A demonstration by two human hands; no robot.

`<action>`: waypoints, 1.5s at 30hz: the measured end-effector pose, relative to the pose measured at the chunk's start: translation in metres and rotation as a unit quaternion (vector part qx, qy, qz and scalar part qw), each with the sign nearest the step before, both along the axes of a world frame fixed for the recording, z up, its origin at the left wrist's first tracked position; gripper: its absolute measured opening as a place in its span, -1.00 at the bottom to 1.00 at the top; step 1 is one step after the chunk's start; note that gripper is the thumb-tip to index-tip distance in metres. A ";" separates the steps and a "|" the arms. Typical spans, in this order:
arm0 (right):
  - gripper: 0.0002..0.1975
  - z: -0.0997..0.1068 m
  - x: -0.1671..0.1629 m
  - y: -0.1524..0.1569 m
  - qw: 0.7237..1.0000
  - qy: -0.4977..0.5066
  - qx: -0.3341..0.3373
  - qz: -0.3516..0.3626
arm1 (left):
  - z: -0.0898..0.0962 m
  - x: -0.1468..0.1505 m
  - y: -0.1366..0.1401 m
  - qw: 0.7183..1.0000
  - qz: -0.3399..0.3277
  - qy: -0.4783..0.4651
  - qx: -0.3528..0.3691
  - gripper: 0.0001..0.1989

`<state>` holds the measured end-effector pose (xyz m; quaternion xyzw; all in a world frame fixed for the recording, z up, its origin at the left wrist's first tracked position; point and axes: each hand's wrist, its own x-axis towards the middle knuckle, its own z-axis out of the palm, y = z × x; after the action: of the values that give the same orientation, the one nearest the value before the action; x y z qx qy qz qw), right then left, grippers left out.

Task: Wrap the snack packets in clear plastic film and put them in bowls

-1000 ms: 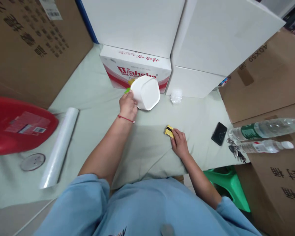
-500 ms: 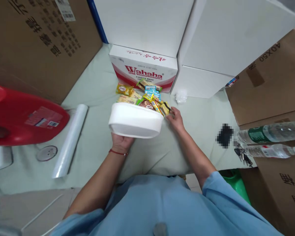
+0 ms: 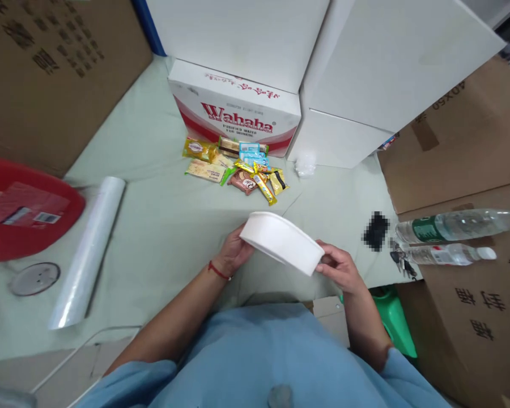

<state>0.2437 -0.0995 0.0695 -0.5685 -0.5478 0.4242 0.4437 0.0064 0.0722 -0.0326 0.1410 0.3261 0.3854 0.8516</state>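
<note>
A white oval plastic tub (image 3: 283, 241) is held tilted above the table, close to my body, its inside turned away from view. My left hand (image 3: 237, 249) grips its left end, a red cord round the wrist. At the tub's right end, my right hand (image 3: 338, 267) pinches the edge between thumb and fingers. Beyond the tub lies a loose pile of wrapped snacks. In it are a brown round-cake packet (image 3: 243, 181), a yellow stick packet (image 3: 264, 188), a gold packet (image 3: 278, 181), blue-and-white packets (image 3: 251, 154) and a cracker packet (image 3: 206, 170).
A Wahaha water carton (image 3: 238, 113) stands behind the snacks. On the left are a roll of clear film (image 3: 89, 249), a red jug (image 3: 25, 209) and a round lid (image 3: 36, 279). Two bottles, a green-labelled one (image 3: 454, 225) among them, and keys (image 3: 403, 265) lie at the right edge.
The tub has come back toward my body and to the right, away from the snacks. My right hand has left the snack pile and taken hold of the tub's right end. The view has shifted slightly.
</note>
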 end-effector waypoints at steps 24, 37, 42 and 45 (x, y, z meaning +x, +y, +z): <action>-0.74 -0.057 0.109 0.228 0.858 -0.445 -0.031 -0.256 | -0.009 -0.123 -0.100 0.643 -0.113 0.477 0.589 -0.77; -0.82 -0.058 0.110 0.228 0.906 -0.298 0.025 -0.300 | 0.014 -0.143 -0.091 0.729 -0.162 0.442 0.496 -0.75; -0.81 -0.062 0.118 0.219 0.885 -0.346 0.032 -0.309 | 0.014 -0.116 -0.090 0.749 -0.156 0.442 0.469 -0.69; -0.66 -0.062 0.119 0.238 0.867 -0.382 0.015 -0.319 | 0.017 -0.106 -0.090 0.755 -0.155 0.439 0.461 -0.69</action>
<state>0.3632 0.1389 0.0073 -0.8232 -0.4694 0.0011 0.3194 -0.0997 -0.0177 -0.0159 0.7190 0.4207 0.2472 0.4949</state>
